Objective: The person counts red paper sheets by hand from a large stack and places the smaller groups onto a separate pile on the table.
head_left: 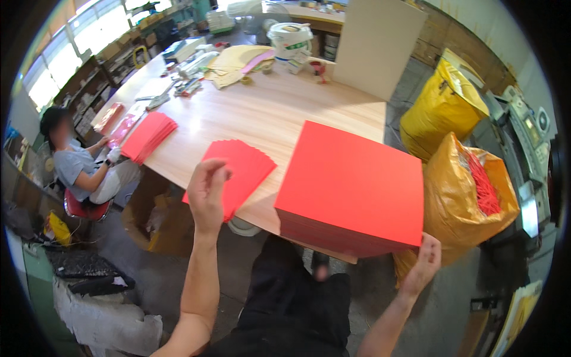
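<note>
A thick stack of large red paper sheets (351, 178) lies on the near corner of the wooden table (267, 113). My right hand (423, 262) touches its lower right corner from below the table edge, fingers at the stack's side. A fanned pile of smaller red sheets (247, 169) lies to the left, overhanging the table's edge. My left hand (207, 193) is raised in front of that fan, fingers curled near its lower left end; whether it grips a sheet is unclear.
A seated person (80, 169) at the table's left handles another fanned red pile (148, 137). Two yellow sacks (470, 196) stand on the right, one holding red strips. A white bucket (290, 40), papers and a tall board (375, 44) sit at the far end.
</note>
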A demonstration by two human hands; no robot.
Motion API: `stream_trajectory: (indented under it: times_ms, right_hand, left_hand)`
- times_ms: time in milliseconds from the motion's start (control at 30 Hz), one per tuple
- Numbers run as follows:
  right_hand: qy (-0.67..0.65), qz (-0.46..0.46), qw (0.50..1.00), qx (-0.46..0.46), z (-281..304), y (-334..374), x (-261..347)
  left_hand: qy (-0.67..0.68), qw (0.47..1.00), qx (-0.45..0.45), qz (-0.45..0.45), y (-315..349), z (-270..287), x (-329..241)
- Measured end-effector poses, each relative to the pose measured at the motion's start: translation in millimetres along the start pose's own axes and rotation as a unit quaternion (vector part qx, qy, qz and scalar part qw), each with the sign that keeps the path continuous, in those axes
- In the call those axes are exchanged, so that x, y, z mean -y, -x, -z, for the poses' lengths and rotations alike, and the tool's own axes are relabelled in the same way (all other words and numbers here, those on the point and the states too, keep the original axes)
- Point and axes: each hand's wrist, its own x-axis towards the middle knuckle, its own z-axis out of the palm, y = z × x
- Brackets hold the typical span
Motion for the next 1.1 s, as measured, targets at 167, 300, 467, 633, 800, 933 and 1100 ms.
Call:
stream_trajectory:
  times_ms: [167, 300, 467, 633, 800, 933, 1100]
  right_hand:
    - [0.043, -0.021, 0.999, 0.013, -13.2, -7.3, 25.3]
    - [0.206, -0.022, 0.977, 0.056, -1.0, -10.2, 51.2]
    - [0.363, 0.054, 0.919, 0.142, 1.8, -24.6, 89.4]
    - [0.304, 0.117, 0.943, 0.066, -43.1, -27.4, 121.7]
    - [-0.063, -0.053, 0.995, 0.06, -47.3, -36.7, 83.7]
    - [0.066, 0.089, 0.992, 0.067, -54.4, -31.9, 96.0]
    - [-0.213, -0.113, 0.967, 0.08, -53.4, -43.7, 88.7]
  left_hand:
    - [-0.016, 0.884, 0.386, -0.262, -9.8, -137.4, -91.7]
    - [-0.057, 0.823, 0.471, -0.314, 1.0, -193.9, -73.9]
    - [-0.042, 0.839, 0.497, -0.217, 6.6, -195.3, -63.0]
    - [-0.041, 0.841, 0.503, -0.195, 3.9, -193.9, -65.9]
    - [-0.024, 0.835, 0.517, -0.188, 2.5, -194.3, -66.2]
    - [-0.038, 0.835, 0.516, -0.189, 3.0, -192.1, -68.1]
    - [-0.027, 0.832, 0.522, -0.186, 2.6, -193.0, -75.6]
